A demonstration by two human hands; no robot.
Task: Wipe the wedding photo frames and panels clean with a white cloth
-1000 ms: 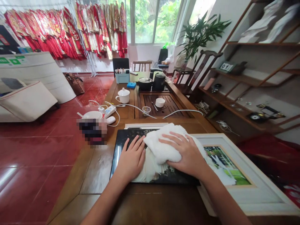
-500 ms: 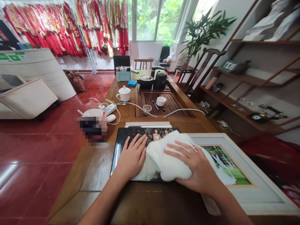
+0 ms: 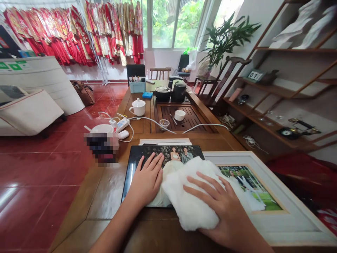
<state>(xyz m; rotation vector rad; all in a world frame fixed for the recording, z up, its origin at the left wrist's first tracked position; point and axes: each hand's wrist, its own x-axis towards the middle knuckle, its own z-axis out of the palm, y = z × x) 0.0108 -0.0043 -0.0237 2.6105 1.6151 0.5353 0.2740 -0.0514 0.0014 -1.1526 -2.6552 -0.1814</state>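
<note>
My left hand (image 3: 147, 177) lies flat on the left part of a glossy dark-edged photo panel (image 3: 131, 158), fingers stretched out and close together. The panel shows two people against a dark background. A fluffy white cloth (image 3: 181, 200) is bunched under my right hand (image 3: 218, 196), whose fingers bend over it and grip it. The cloth covers the panel's lower right part and hangs past its near edge. Right of it lies a white-framed photo (image 3: 263, 225), partly hidden by the cloth and my right hand.
On the wooden table (image 3: 105, 196) stand a lidded white cup (image 3: 138, 107), a power strip (image 3: 122, 123), a white mouse (image 3: 123, 135) and a tea tray (image 3: 188, 117) with a small white bowl (image 3: 179, 115). White cable (image 3: 147, 118) crosses behind the panel. Wooden shelves (image 3: 284, 92) rise at right.
My right hand has drawn the cloth down toward me, past the panel's near edge. More of the pictured people shows above it. My left hand stays on the panel.
</note>
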